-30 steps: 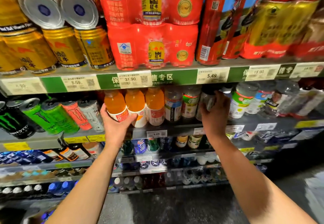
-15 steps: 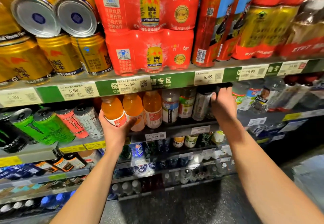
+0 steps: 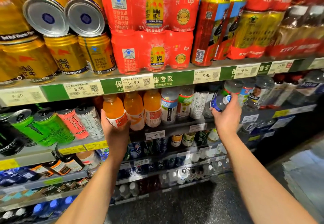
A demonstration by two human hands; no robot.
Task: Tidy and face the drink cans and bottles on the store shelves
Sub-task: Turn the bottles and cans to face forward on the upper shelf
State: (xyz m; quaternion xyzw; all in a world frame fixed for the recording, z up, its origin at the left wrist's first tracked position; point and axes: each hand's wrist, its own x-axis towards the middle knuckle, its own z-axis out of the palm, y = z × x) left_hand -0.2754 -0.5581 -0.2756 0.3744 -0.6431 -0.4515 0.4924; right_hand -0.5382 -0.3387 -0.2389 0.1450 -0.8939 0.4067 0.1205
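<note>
My left hand (image 3: 114, 131) grips the base of an orange drink bottle (image 3: 114, 109) at the left end of a row of orange bottles (image 3: 152, 108) on the second shelf. My right hand (image 3: 227, 116) holds a small clear bottle with a blue label (image 3: 220, 103), tipped on its side at the shelf front. Between the hands stand white and green labelled bottles (image 3: 177, 105). More clear bottles (image 3: 263, 92) line the shelf to the right of my right hand.
Gold cans (image 3: 66, 55), red multipacks (image 3: 150, 25) and tall red cans (image 3: 210, 29) fill the top shelf above a green price strip (image 3: 173, 81). Green and pink energy cans (image 3: 52, 123) lean at the left. Lower shelves hold small bottles; the dark floor (image 3: 192, 206) lies below.
My right hand has drawn back out of the shelf, bringing a small blue-labelled bottle out on its side. My left hand stays on the orange bottle. The view has tilted slightly upward.
</note>
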